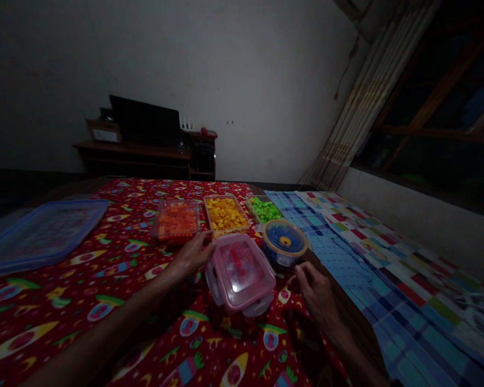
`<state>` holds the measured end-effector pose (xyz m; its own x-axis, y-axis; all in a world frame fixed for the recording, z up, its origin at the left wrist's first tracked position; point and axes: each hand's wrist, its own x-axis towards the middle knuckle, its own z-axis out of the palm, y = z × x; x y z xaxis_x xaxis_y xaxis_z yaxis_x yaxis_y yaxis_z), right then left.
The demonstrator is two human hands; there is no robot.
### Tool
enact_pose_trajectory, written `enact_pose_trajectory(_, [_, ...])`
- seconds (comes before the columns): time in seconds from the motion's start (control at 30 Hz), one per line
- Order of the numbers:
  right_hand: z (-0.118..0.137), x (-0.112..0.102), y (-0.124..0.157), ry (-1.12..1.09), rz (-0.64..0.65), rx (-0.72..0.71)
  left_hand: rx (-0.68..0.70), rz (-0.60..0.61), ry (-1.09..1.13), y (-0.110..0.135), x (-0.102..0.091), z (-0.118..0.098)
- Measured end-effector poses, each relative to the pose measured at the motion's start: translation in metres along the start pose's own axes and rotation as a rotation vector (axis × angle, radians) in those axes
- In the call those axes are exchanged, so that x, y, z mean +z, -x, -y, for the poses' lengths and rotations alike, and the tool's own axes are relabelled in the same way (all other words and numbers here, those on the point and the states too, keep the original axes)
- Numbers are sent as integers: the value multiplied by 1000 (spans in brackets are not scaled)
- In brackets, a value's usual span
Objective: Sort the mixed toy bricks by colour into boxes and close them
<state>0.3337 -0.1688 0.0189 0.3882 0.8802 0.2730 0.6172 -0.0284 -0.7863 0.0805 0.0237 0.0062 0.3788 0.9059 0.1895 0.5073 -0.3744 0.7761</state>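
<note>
A rectangular plastic container with a pink lid [242, 269] sits on the patterned red cloth in front of me. Its clear side flaps stick out on the left and front, and the contents look pinkish through the lid. My left hand [194, 252] is at the container's far left corner, fingers stretched out and a little apart; contact is hard to judge. On the right, my right hand [315, 287] hovers with loosely bent fingers and nothing in them. It is just in front of a round container [285, 242] with a yellow-rimmed lid and dark blue contents.
Behind stand boxes of orange pieces [177, 219], yellow pieces [226, 213] and green pieces [265, 209]. A large blue-rimmed clear lid or tray [48, 231] lies at the left. Blue checked cloth [347, 258] covers the right side. A desk with a monitor [145, 121] stands by the wall.
</note>
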Motion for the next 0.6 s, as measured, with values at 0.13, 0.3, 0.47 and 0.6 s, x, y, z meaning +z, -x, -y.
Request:
enact_pose_trajectory(0.13, [3,-12,-5,74,-10,-33,68,-6,-13,3,-6,-2])
enact_pose_trajectory(0.3, [3,4,1,246,-32,-188,39,12,-40,6,-3,-2])
enact_pose_trajectory(0.47, [10,19,1,362,-63,-556,-70,72,104,11,1,4])
enact_pose_trajectory(0.6, [17,34,-5,445,122,-722,-127,68,251,9,5,8])
